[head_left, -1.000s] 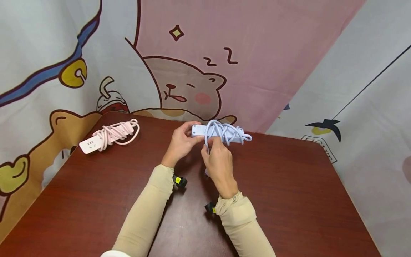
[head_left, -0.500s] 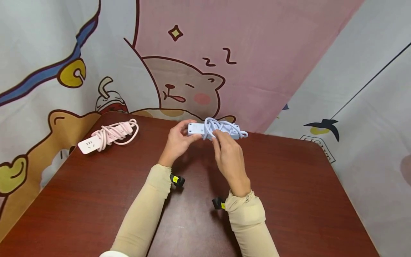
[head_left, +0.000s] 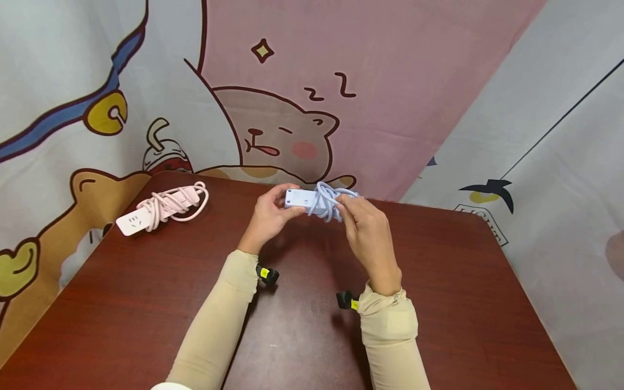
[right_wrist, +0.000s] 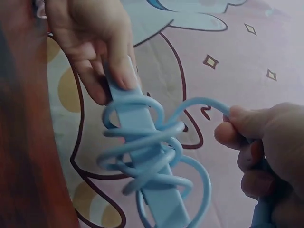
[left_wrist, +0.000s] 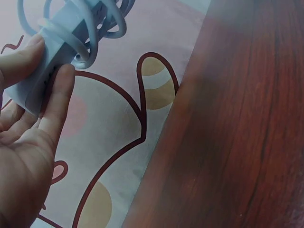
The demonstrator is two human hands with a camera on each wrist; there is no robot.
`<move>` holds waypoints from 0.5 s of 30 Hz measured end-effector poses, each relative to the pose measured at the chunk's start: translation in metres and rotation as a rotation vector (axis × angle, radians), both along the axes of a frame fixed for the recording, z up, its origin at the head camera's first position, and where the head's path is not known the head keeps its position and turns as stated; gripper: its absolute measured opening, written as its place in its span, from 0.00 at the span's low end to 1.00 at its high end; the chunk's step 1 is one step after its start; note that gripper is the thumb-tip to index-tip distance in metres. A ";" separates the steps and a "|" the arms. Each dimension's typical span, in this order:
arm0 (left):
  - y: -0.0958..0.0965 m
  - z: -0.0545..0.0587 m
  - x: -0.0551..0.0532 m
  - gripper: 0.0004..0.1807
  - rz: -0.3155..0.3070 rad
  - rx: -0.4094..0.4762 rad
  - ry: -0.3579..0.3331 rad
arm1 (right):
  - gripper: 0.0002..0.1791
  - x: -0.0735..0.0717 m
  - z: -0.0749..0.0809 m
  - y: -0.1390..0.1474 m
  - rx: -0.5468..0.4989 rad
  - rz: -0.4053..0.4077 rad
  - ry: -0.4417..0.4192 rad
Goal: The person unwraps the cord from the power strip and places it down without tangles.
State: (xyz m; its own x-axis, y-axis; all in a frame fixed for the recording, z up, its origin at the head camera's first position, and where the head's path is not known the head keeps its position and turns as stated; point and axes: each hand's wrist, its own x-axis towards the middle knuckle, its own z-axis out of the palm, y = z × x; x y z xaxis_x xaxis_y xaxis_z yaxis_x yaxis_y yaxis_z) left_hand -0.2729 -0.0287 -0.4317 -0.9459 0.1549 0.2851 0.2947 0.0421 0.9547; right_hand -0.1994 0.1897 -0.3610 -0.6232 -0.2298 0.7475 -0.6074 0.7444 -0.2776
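A light blue power strip (head_left: 297, 198) with its own cord (head_left: 325, 197) wound loosely round it is held up near the back of the table. My left hand (head_left: 267, 218) grips its bare left end, the thumb on one face and fingers on the other, as the left wrist view shows. At the other side my right hand (head_left: 368, 230) pinches a loop of the cord between thumb and fingers; in the right wrist view the pinched cord (right_wrist: 202, 100) stretches away from the strip. In the head view the right hand hides the strip's far end.
A pink power strip (head_left: 134, 221) wrapped in its pink cord (head_left: 163, 208) lies at the table's back left. The dark red wooden table (head_left: 292, 325) ends at a printed curtain (head_left: 390, 97) behind and at both sides.
My right hand has moved rightward from the strip's middle and now pulls on a cord strand. The left hand keeps its grip, with the strip shifted slightly left.
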 end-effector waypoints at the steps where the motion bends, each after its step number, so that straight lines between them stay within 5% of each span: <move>1: -0.001 0.000 0.000 0.29 -0.007 -0.012 0.002 | 0.07 0.000 0.001 0.002 -0.003 0.002 0.002; 7: -0.004 -0.001 0.001 0.28 -0.049 -0.082 -0.010 | 0.06 -0.001 0.005 0.013 -0.015 -0.005 0.009; 15: -0.006 -0.001 0.001 0.28 -0.071 -0.064 0.003 | 0.05 -0.003 0.008 0.024 -0.052 -0.030 0.004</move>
State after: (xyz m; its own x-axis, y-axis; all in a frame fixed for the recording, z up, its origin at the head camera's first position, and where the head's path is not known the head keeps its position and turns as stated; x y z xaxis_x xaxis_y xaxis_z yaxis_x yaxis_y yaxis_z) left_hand -0.2720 -0.0348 -0.4328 -0.9311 0.2397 0.2750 0.3015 0.0816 0.9500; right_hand -0.2024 0.2135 -0.3534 -0.6260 -0.1718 0.7607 -0.5862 0.7469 -0.3138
